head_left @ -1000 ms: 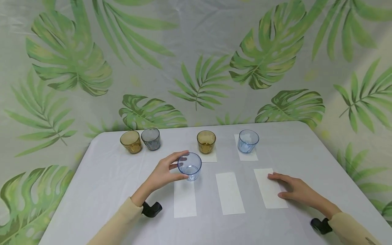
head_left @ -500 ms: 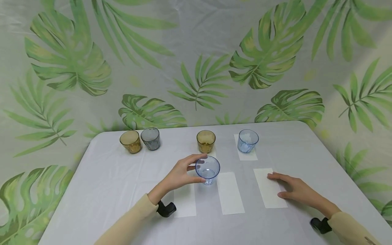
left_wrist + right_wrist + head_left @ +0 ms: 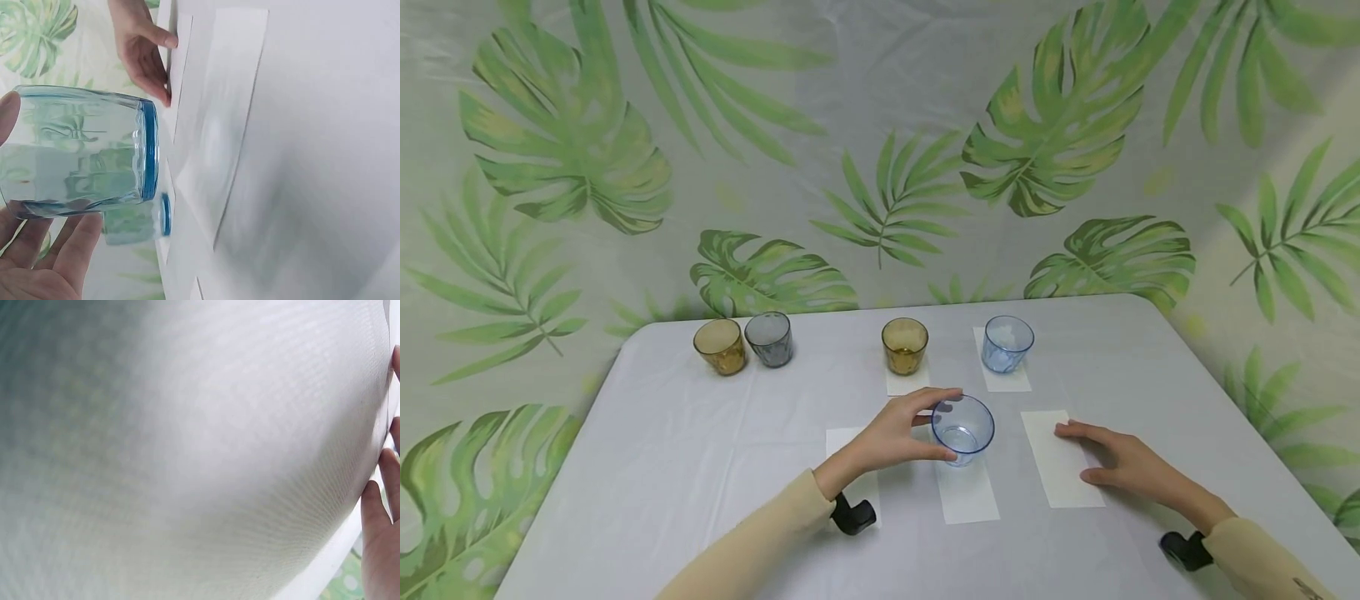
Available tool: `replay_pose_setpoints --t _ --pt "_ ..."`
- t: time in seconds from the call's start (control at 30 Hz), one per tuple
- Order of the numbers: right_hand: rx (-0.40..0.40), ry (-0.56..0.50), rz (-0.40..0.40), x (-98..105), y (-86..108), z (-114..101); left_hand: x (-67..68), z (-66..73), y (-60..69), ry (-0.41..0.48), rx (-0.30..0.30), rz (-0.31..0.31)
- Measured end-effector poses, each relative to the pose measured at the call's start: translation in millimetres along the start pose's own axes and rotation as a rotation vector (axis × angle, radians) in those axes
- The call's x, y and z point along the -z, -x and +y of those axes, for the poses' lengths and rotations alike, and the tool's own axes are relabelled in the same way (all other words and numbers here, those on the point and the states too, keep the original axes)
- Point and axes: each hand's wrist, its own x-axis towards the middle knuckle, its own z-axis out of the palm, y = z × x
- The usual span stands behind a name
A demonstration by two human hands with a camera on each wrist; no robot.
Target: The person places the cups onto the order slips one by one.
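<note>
Cup [image 3: 962,429], clear blue, held between thumb and fingers of the left hand [image 3: 887,437]. Grip is at the cup's left side, thumb on the near side, fingers on the far side, spread about as wide as the cup.

Key relation, as I judge it: cup base against the middle front strip [image 3: 972,497]. From the head, the base overlaps the strip's far part; left wrist view shows it off the table [image 3: 715,492], a gap beneath. Exact spot below the base hard to fix because of that gap.

Left hand nearer, being in contact. Right hand [image 3: 1127,471] well apart, over to the right, fingers loosely bent and parted from the thumb, nothing held. It lies at the right edge of the right front strip [image 3: 1051,467]; whether every fingertip touches, cannot tell. Right wrist view mostly blurred white.

Cup direction: mouth up, base down, long axis roughly vertical. Tapers toward the base; no handle seen. Strip's long axis runs near to far, so the cup stands across it, about square to the paper's plane.
</note>
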Motion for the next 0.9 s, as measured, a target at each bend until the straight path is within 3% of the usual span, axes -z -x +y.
replay_pose_setpoints --t 0.43,0.63,0.9 --pt "-0.052 0.038 -0.016 -1.1 -0.4 -0.3 -44.1 5.5 -33.4 0.025 -0.021 -0.064" --pt "-0.089 0.008 -0.049 -1.1 -2.6 -1.2 -59.3 4.8 -47.1 -0.012 -0.048 -0.072" --pt "-0.138 0.014 -0.065 -1.6 -1.9 -2.4 -79.0 2.0 -63.8 -0.011 -0.038 -0.086"
